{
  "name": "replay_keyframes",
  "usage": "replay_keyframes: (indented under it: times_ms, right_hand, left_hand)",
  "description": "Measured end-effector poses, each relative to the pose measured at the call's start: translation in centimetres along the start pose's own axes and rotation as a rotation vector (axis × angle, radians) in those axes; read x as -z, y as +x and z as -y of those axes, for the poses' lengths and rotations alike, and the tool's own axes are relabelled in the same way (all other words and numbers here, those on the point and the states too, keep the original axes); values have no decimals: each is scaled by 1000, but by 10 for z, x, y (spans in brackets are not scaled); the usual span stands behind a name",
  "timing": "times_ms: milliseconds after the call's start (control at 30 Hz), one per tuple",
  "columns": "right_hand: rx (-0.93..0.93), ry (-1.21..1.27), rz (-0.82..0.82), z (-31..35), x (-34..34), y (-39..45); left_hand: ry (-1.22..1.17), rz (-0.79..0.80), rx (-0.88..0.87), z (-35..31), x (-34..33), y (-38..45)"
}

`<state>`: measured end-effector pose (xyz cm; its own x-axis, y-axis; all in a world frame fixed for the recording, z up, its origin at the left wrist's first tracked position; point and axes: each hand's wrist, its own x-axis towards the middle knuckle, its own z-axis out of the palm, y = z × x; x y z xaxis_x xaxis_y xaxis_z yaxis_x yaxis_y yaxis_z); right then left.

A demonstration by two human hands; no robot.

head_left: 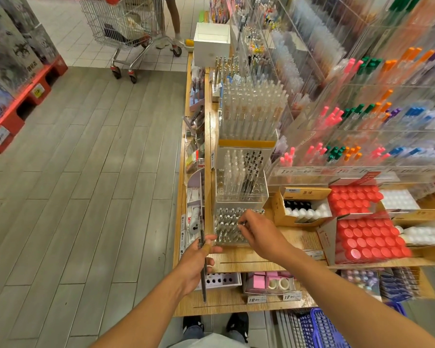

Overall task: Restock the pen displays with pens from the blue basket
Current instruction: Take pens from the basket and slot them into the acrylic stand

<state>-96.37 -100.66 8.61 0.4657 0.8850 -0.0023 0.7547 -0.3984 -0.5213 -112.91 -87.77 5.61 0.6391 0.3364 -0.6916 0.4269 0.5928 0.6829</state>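
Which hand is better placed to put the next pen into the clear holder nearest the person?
The right hand, probably: its fingertips are already at the clear acrylic pen holder. The left hand grips dark slim pens beside it, as a supply.

Wooden shelf top [261, 257] — carries 3 clear pen displays in a row: near [227, 228], middle [240, 183], far [251, 116]. Beside them, open cardboard boxes [299, 207] of white bottles and red-capped items [369, 239] are seated. Blue basket [322, 330] — set on the floor below.
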Motion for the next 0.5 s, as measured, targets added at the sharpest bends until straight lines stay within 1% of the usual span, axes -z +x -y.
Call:
replay_keyframes:
  times_ms: [200, 300, 500]
  right_hand:
    - [27, -84, -12, 2, -6, 5]
    - [71, -137, -8, 4, -9, 8]
    - [62, -128, -17, 5, -10, 11]
  left_hand:
    - [48, 8, -1, 2, -1, 2]
    - [54, 18, 0, 3, -1, 3]
    - [65, 37, -8, 2, -2, 2]
